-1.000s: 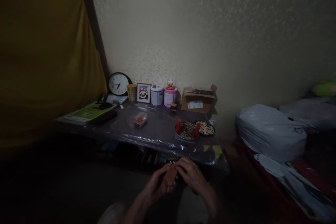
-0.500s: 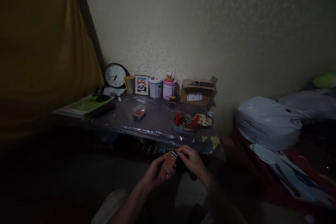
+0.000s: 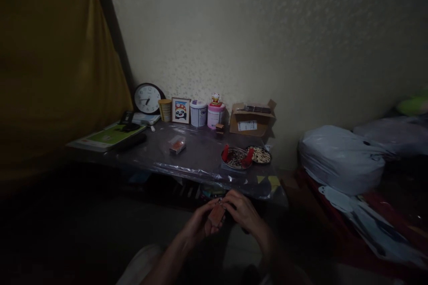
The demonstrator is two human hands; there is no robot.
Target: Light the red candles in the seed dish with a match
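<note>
My left hand (image 3: 199, 224) is closed around a small orange-brown box (image 3: 216, 214), held up in front of the low table's near edge. My right hand (image 3: 244, 213) meets it from the right, with fingertips pinched at the box's top end. What those fingertips pinch is too dark to make out. Both hands hover below the plastic-covered table (image 3: 200, 160), not touching it.
On the table stand a round tray with two red candles (image 3: 236, 157), a dish of pale sticks (image 3: 260, 155), a small wrapped packet (image 3: 176, 146), a clock (image 3: 146, 98), a framed picture (image 3: 180, 111), tins, a cardboard box (image 3: 251, 120) and green books (image 3: 105, 138). A bulging white bag (image 3: 341, 158) lies at right.
The small box has sunk a little deeper between my hands and my right fingertips have closed over its top end. The view shifted slightly.
</note>
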